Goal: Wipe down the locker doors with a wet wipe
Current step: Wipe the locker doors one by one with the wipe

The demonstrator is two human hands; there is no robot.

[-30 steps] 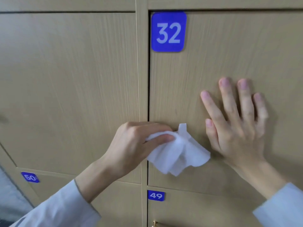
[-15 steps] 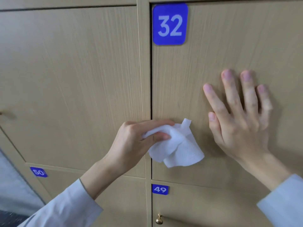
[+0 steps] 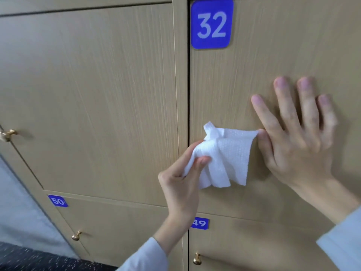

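A white wet wipe (image 3: 226, 153) hangs crumpled against the light wooden locker door (image 3: 273, 55), which carries a blue plate marked 32 (image 3: 212, 24). My left hand (image 3: 181, 180) pinches the wipe's left side between thumb and fingers, low on that door near its left edge. My right hand (image 3: 297, 145) lies flat on the same door with fingers spread. Its thumb touches the wipe's upper right corner.
The neighbouring door (image 3: 97, 94) on the left has a brass knob (image 3: 7, 133). Below are doors 50 (image 3: 117, 222) and 49 (image 3: 254, 247), each with a brass knob (image 3: 76, 236) (image 3: 197, 260). A dark speckled floor (image 3: 29, 259) shows at bottom left.
My left hand has carried the wipe up and to the right, and the wipe has spread until its corner meets my right thumb. My right hand stays flat on door 32.
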